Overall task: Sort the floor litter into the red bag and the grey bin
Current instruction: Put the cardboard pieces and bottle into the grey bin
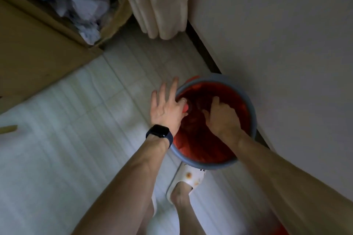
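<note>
The grey bin (pixel 217 78), lined with the red bag (pixel 235 101), is set on the pale tiled floor (pixel 76 120) against the white wall (pixel 277 34) and its dark skirting (pixel 202 47). The left hand (pixel 166 107) is spread over the bin's rim. The right hand (pixel 223 116) is curled inside the bag; what it holds cannot be told. 1 cardboard box (pixel 28 47) of crumpled waste and 1 beige curtain (pixel 158 2) are seen beyond.

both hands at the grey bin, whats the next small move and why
Probably draw the red plastic bag outward over the rim of the round grey bin: the right hand seems to grip the bag inside, the left hand lies spread across the rim, which is mostly bare.
</note>
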### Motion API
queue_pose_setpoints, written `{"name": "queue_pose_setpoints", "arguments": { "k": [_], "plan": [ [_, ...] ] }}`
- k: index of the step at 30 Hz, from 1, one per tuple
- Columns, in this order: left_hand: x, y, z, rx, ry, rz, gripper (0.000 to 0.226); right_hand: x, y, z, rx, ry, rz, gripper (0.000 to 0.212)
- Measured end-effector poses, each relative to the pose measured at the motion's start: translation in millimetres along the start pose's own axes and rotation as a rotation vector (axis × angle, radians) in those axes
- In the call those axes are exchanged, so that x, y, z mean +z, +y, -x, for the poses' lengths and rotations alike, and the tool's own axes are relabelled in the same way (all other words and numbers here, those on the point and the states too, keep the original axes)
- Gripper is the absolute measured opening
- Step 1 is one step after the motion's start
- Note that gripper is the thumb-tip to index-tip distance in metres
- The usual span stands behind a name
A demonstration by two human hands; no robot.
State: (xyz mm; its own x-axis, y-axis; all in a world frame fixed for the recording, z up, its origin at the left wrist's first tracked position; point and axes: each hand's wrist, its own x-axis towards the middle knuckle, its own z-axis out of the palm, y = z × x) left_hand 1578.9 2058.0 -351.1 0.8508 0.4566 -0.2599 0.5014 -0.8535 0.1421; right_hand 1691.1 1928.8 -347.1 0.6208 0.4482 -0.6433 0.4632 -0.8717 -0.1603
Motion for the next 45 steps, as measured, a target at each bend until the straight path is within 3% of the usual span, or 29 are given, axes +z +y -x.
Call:
{"name": "queue_pose_setpoints", "arguments": {
  "k": [8,13,19,24,29,35,42,45],
  "plan": [
    [28.9,3.0,-13.3,-0.045,-0.105,-0.132,0.042,27.2,-15.1,-27.2,-0.035,0.017,-0.074,0.042],
    [12.5,1.9,-11.7,-0.006,-0.172,-0.12,0.053,20.4,-19.2,-0.9,0.068,-0.003,-0.174,0.068],
    [-61.4,-0.9,20.3,-0.019,-0.251,-0.016,0.034,-25.0,-26.8,76.9,0.16,-0.048,-0.233,0.057],
    [-184.6,-2.1,82.2,0.016,-0.355,-0.042,0.035,-111.3,-55.1,207.0,0.182,-0.055,-0.323,0.054],
    [-317.0,12.4,152.5,0.21,-0.344,0.0,0.042,-184.5,-77.9,368.3,0.245,0.099,-0.487,0.047],
    [-444.9,65.0,243.3,0.591,-0.259,-0.027,0.041,-198.0,-93.6,570.5,0.422,0.439,-0.674,0.035],
    [-454.1,137.7,366.0,1.069,-0.341,-0.24,0.043,-110.6,-116.7,736.1,0.789,0.725,-0.878,0.029],
    [-441.8,165.2,436.3,1.271,-0.351,-0.306,0.043,-60.5,-138.6,797.8,0.947,0.83,-0.977,0.037]
  ]
}}
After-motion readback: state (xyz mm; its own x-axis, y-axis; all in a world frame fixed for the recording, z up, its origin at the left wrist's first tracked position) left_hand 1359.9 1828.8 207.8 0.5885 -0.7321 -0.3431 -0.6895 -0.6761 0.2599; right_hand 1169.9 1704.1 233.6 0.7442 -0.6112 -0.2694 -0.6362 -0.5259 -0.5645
